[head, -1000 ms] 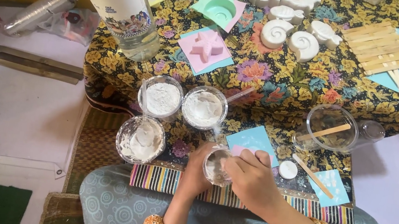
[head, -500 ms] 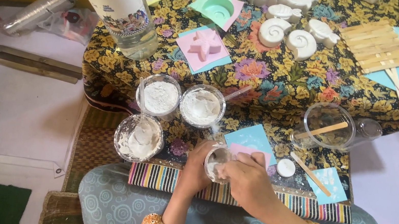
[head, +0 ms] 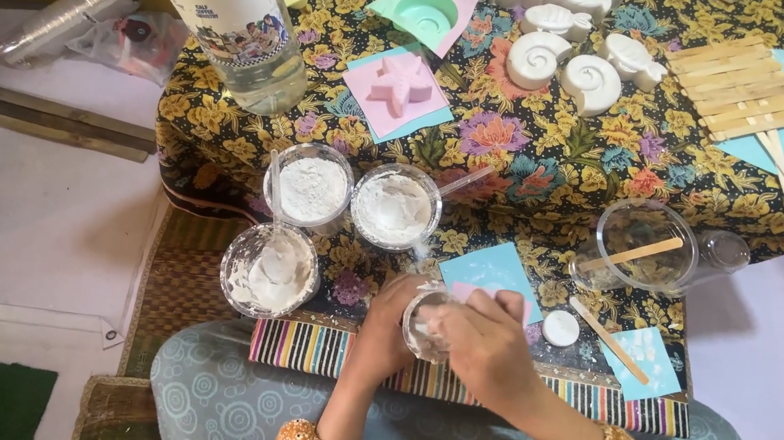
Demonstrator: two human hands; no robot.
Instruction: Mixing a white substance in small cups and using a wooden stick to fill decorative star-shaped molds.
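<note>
My left hand (head: 385, 328) wraps around a small clear plastic cup (head: 423, 323) with white paste inside, at the near edge of the flower-patterned table. My right hand (head: 487, 343) lies over the cup's right side and rim; its fingers hide whatever they hold. Left of the hands stand three clear cups of white powder or paste: one at the near left (head: 271, 271) with a stick in it, two farther back (head: 309, 187) (head: 395, 206). A pink mould on a blue sheet (head: 493, 269) lies just behind my right hand.
A large clear bottle (head: 228, 7) stands at the far left. White shell casts (head: 564, 69), a pink star mould (head: 400, 85), a green mould (head: 426, 11) and wooden sticks (head: 742, 90) lie farther back. At the right are a clear cup with a stick (head: 638, 244), a white lid (head: 561, 327) and a loose stick (head: 610, 340).
The hands stay on the small cup; the right hand has shifted only slightly over it. The view has moved a little.
</note>
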